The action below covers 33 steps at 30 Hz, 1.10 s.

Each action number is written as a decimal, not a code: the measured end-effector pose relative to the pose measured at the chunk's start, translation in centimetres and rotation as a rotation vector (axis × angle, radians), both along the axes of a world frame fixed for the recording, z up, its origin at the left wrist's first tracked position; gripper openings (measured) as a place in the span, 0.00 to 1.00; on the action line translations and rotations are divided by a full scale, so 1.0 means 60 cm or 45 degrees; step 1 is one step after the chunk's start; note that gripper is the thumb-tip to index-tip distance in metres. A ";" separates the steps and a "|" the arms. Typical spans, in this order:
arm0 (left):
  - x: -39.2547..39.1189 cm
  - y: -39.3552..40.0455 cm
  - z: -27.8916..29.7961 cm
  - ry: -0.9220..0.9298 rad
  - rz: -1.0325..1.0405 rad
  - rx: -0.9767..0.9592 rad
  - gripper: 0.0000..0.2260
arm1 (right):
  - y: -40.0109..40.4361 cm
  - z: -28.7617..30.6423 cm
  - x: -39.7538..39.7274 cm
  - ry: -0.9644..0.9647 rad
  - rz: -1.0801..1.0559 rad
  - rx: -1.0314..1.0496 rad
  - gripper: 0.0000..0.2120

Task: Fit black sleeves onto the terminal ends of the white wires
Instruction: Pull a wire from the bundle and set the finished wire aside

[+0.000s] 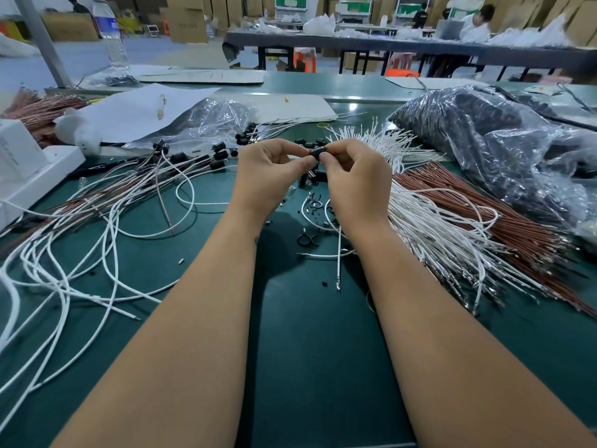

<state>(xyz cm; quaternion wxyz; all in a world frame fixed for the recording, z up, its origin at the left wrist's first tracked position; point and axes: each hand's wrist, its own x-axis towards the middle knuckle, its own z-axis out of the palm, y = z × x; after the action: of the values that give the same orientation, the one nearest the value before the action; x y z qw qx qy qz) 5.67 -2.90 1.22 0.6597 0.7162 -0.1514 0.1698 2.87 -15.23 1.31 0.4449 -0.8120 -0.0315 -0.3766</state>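
Both hands meet above the middle of the green tabletop [310, 367], fingertips drawn together around one small black sleeve [316, 153]. The left hand [269, 171] has a narrow grip, thumb and forefinger curled in to pinch the sleeve's left end; the right hand [357, 176] pinches its right end the same way, the other fingers folded loosely. Whether a wire end already sits inside the sleeve cannot be told, since the fingers cover it. A white wire [339, 253] hangs down below the right hand, its metal terminal lying on the tabletop between the forearms. Just beyond the hands and under them lie loose black sleeves [310, 177], and small black rings and scraps are scattered near the wrists. To the right, a thick fan of white wires [420, 221] spreads out from beside the right hand, with a bundle of brown wires [491, 215] lying against its far side. Farther right sits a large clear plastic bag [504, 147] filled with dark parts. To the left, wires already carrying sleeves [181, 158] lie in a loose tangle, white and brown strands looping toward the near edge. A smaller clear bag [210, 121] and white paper sheets [135, 111] lie behind them, and a water bottle [111, 37] stands at the far left.
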 end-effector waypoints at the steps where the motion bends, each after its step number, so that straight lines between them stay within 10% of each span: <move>1: -0.002 -0.001 0.001 0.001 -0.020 -0.006 0.03 | 0.000 0.001 0.001 0.002 -0.006 0.022 0.02; 33: 0.002 -0.013 -0.009 0.221 -0.220 -0.143 0.11 | 0.002 0.003 0.003 0.103 0.587 0.679 0.13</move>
<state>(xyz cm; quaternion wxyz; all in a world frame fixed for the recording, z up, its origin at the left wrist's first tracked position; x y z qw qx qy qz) 5.79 -3.65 0.70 0.7217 0.6744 -0.1451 0.0581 3.03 -15.11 1.46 0.7153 -0.6532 -0.0967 -0.2288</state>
